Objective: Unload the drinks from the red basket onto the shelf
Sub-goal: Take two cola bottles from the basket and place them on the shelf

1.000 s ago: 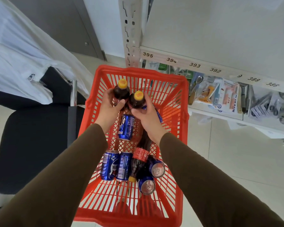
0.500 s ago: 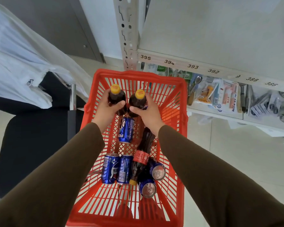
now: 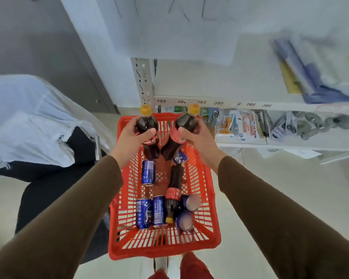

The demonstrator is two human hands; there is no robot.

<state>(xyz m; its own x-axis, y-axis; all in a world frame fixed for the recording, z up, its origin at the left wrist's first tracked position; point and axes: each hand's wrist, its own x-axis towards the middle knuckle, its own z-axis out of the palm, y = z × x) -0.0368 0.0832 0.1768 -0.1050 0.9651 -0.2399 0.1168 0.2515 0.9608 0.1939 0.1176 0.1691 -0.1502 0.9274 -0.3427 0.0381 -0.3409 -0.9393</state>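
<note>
A red plastic basket point(image 3: 209, 200) stands below me on the floor side of a white shelf point(image 3: 189, 83). My left hand point(image 3: 132, 137) grips a dark cola bottle point(image 3: 147, 122) with a yellow cap, lifted above the basket's far rim. My right hand point(image 3: 197, 136) grips a second cola bottle point(image 3: 186, 121) of the same kind, tilted right. A third cola bottle point(image 3: 174, 190) lies in the basket among several blue cans point(image 3: 148, 172).
The shelf's front edge carries number labels point(image 3: 201, 102). Below it a lower level holds packaged goods point(image 3: 240, 125) and metal utensils. A black chair point(image 3: 54, 184) with a white garment point(image 3: 28, 121) stands to the left. Blurred blue and yellow items point(image 3: 302, 77) lie on the shelf at right.
Both hands have lifted their bottles up out of the basket and moved them apart. My view has tipped upward, showing more of the shelf top.
</note>
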